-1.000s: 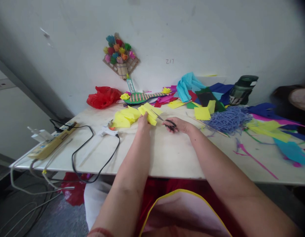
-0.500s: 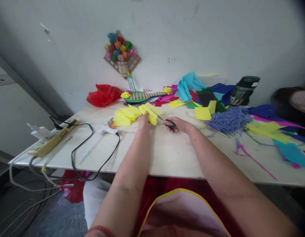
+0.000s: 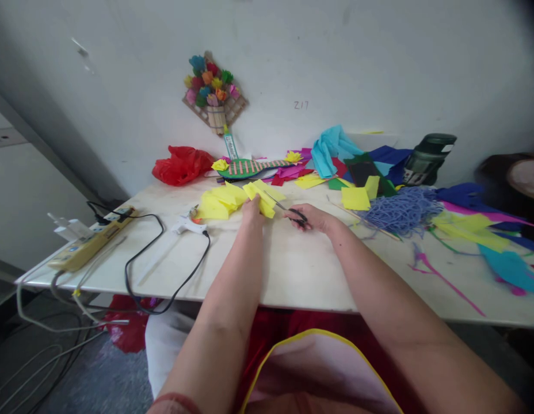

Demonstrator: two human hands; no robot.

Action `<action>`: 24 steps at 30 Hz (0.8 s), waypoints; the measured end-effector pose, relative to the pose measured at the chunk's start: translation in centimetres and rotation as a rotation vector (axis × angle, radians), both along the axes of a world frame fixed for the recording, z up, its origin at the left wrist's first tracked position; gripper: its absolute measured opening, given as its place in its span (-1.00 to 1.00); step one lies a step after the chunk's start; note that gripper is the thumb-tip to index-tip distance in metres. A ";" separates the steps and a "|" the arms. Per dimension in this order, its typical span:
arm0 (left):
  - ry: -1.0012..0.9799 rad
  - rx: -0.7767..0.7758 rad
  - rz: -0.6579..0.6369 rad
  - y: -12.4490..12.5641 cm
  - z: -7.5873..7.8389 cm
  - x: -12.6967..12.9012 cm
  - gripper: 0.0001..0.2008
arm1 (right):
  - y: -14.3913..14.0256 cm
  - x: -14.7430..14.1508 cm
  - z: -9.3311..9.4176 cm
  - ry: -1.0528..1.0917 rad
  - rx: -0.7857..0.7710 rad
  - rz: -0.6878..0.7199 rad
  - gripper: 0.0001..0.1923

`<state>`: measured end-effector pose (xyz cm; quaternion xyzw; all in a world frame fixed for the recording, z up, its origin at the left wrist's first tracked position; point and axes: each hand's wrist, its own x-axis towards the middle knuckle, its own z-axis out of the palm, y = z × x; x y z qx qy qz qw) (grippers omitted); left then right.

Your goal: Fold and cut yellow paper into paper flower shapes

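Observation:
My left hand (image 3: 252, 210) grips a piece of yellow paper (image 3: 267, 202) near the middle of the table. To its left, more yellow crepe paper (image 3: 218, 203) lies in a loose pile. My right hand (image 3: 309, 217) is closed round the black handles of a pair of scissors (image 3: 298, 217). The scissor blades point up and left and reach the right edge of the held paper. Whether the blades are apart is too small to tell. My left fingertips are partly hidden by the paper.
A white glue gun (image 3: 188, 225) with a black cord lies left, near a power strip (image 3: 94, 238). Behind are a red plastic bag (image 3: 183, 165) and a green craft piece (image 3: 250, 169). Purple shredded strands (image 3: 400, 210), coloured paper and a dark bottle (image 3: 428, 159) stand right.
Both hands, the yellow paper and the scissors stay almost in the same place. The camera view has shifted very slightly.

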<state>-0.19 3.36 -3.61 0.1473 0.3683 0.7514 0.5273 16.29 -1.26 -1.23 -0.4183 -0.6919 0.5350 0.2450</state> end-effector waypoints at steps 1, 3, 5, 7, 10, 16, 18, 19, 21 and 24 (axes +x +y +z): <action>0.003 0.002 -0.003 0.0 0.0 0.0 -0.84 | 0.0 0.0 0.0 -0.002 0.000 0.000 -0.75; 0.003 0.005 -0.006 0.1 -0.1 -0.1 -0.85 | 0.0 0.0 -0.1 -0.002 0.002 0.002 -0.75; 0.000 0.009 -0.007 0.2 -0.2 -0.1 -0.86 | 0.1 0.0 -0.1 0.002 0.004 0.005 -0.76; -0.001 0.014 -0.005 0.2 -0.2 -0.1 -0.88 | 0.1 0.0 -0.1 0.009 0.004 0.008 -0.76; 0.003 0.012 -0.003 0.1 -0.2 -0.1 -0.89 | 0.2 -0.1 -0.2 0.011 0.001 0.005 -0.76; 0.014 -0.020 0.014 0.3 -0.2 -0.3 -0.90 | 0.5 -0.1 -0.6 -0.001 0.009 -0.001 -0.76; 0.018 -0.021 0.018 0.2 -0.2 -0.3 -0.89 | 0.7 -0.1 -0.8 -0.002 0.021 -0.002 -0.76; 0.019 -0.019 0.019 0.2 -0.1 -0.3 -0.89 | 0.8 -0.1 -0.9 -0.002 0.021 0.000 -0.77; 0.019 -0.022 0.023 0.0 0.0 -0.2 -0.89 | 0.9 -0.1 -1.1 -0.002 0.016 0.002 -0.77; 0.012 -0.041 0.032 -0.1 0.2 -0.2 -0.88 | 1.0 -0.2 -1.3 0.011 0.008 -0.003 -0.76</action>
